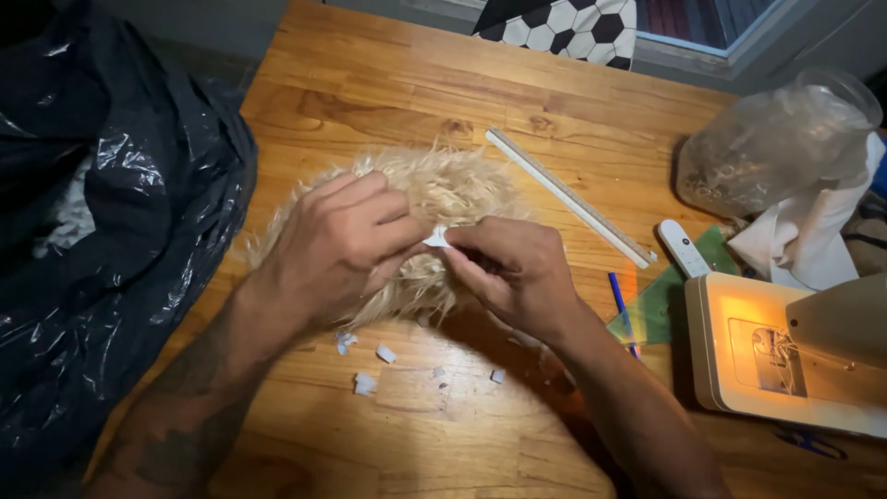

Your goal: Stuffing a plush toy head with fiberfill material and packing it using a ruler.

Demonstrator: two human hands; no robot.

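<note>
Black plastic bag (120, 231) far left, open, white stuffing inside, probably fibre. Left hand (342, 245) clamps shaggy cream fur piece (434, 199) at table (370, 83) centre. Right hand (508, 268) pinches small white scrap (436, 238) against fur. Risk: scrap slips, joins bits (370, 370) below. Clear bag (776, 139) right, pale fluff inside. Sewing machine (785, 356) lit.

Single head-worn view, looking steeply down and forward, close over the wooden desk (443, 434), near arm's reach.

Dim, warm scene; bright glow from sewing machine lamp (774, 344), deep corner shadows.
</note>
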